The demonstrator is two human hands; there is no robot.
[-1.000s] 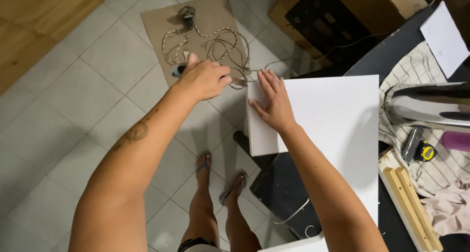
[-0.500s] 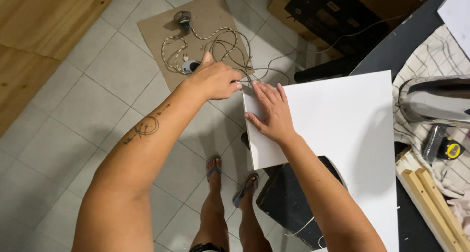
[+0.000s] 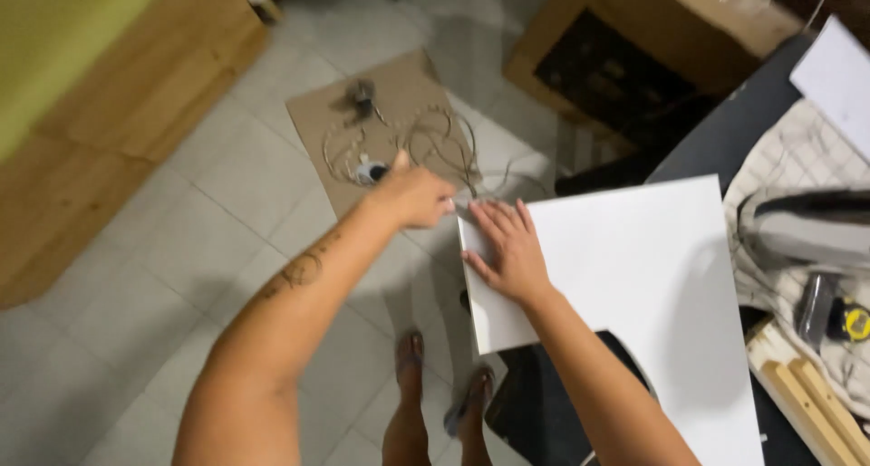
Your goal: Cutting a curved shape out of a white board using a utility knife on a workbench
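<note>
- Near edge: my own feet in sandals (image 3: 444, 384) on the tiled floor (image 3: 136, 303), just left of the dark table (image 3: 725, 140). I am standing at its corner.
- The white board (image 3: 634, 285) lies flat on the table. Its left part overhangs the edge above the floor, and a curved cut-out shows in its near edge.
- Right hand (image 3: 507, 253): palm down on the board's left end, fingers spread and straight, pointing far. Forearm runs in from the near right, wrist low. It presses the sheet down.
- Left hand (image 3: 417, 197): at the board's far left corner, touching or just beside it. Fingers curled shut, thumb sticking up. I cannot tell whether it pinches anything. Arm reaches long from the near left.
- Step, my judgement: steadying the board while the left hand works that corner or edge.
- Next move calls for firm right-hand pressure so the overhanging end does not tip, and the left hand kept aligned with the edge.
- Right side: wooden strips (image 3: 807, 398), tape measure (image 3: 852, 323), checked cloth (image 3: 779, 185).
- Farther: cardboard sheet (image 3: 381, 131) on the floor with a tangled cable (image 3: 435, 144), then a cardboard box (image 3: 625, 58).
</note>
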